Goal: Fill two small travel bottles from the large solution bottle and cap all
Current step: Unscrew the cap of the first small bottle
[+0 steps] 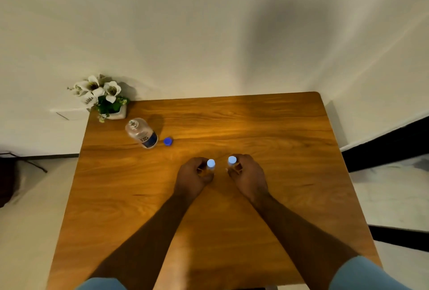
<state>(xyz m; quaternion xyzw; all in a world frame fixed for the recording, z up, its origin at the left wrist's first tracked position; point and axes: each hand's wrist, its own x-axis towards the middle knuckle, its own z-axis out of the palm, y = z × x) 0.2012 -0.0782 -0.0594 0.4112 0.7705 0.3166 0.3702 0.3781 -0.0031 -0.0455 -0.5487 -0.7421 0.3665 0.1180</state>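
Note:
Two small travel bottles with pale blue caps stand side by side near the middle of the wooden table [267, 127]. My left hand [193, 177] grips the left small bottle [210, 164]. My right hand [247, 173] grips the right small bottle [232, 160]. Their bodies are mostly hidden by my fingers. The large clear solution bottle [142, 133] with a blue label stands uncapped at the back left of the table. Its blue cap [168, 141] lies on the table just to its right.
A white pot of white flowers [104, 97] stands at the table's back left corner, close behind the large bottle. Walls run close behind the table and along its right side.

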